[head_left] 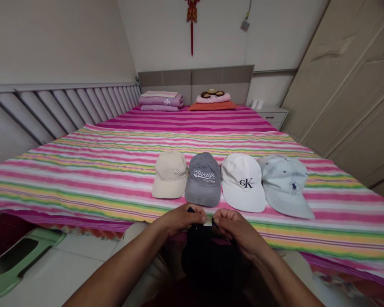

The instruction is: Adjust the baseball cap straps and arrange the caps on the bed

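Note:
A black cap (pixel 211 258) is between my hands at the bed's near edge, over my lap. My left hand (pixel 187 218) pinches one side of its back strap, and my right hand (pixel 232 224) pinches the other side. A small pale piece shows between the fingertips; whether the strap is fastened I cannot tell. Just beyond my hands four caps stand in a row, brims toward me: a beige cap (pixel 170 170), a grey cap (pixel 204 179) with white lettering, a white cap (pixel 243 181) with dark letters, and a pale blue cap (pixel 284 183) with a small dark emblem.
The bed has a striped sheet (pixel 83 170). Folded purple bedding (pixel 161 102) and an orange cushion (pixel 213 105) with pink bedding lie by the headboard (pixel 195 79). A metal rail (pixel 67 106) runs along the left. A green stool (pixel 22 260) stands on the floor at lower left.

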